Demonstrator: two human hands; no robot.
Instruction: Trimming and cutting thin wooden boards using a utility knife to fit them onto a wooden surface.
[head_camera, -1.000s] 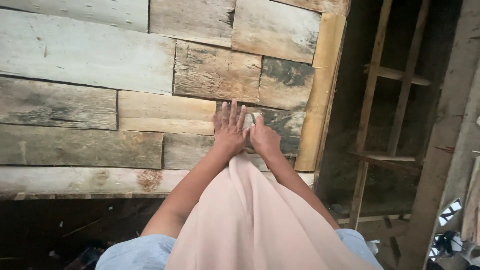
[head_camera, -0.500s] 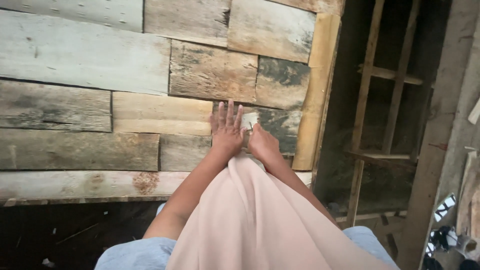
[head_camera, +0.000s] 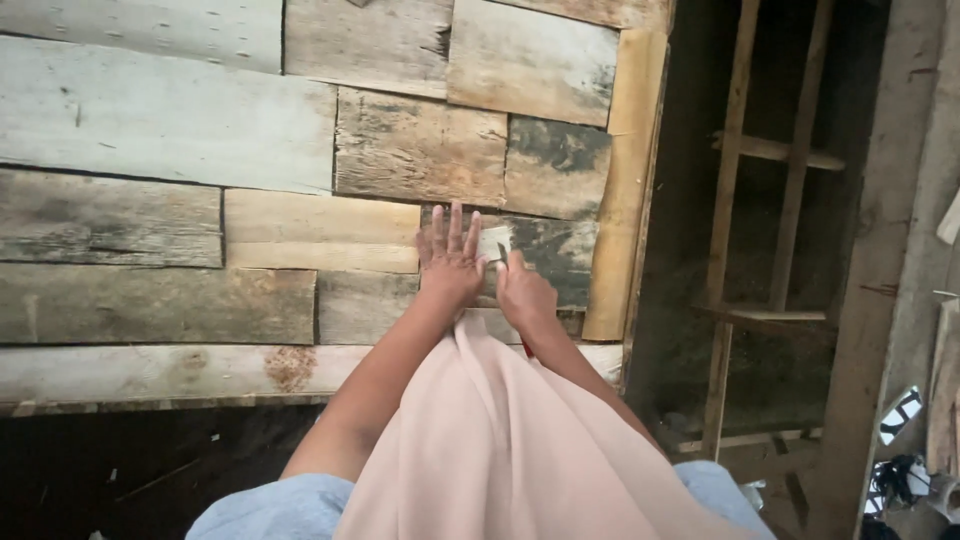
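Two hands are on the plank wall, side by side and near touching. My left hand (head_camera: 450, 262) lies flat, fingers (head_camera: 455, 225) spread wide and straight, holding nothing; the palm presses against the dark weathered board (head_camera: 545, 255), which I judge steadies both me and the work. My right hand (head_camera: 525, 295) is curled, its fingers closed on a small pale square piece (head_camera: 494, 243) held against that same board just beside my left fingertips. A thin dark sliver shows at the piece's lower edge by my thumb; I cannot tell what it is. The piece sits at the join where the dark board meets the lighter yellowish plank (head_camera: 320, 230), near the upright bamboo-coloured strip (head_camera: 625, 190) that trims the wall's right edge. A pink cloth (head_camera: 500, 440) drapes between my forearms, hiding my lap. To the right, a wooden ladder frame (head_camera: 765, 240) stands in shadow, well apart.
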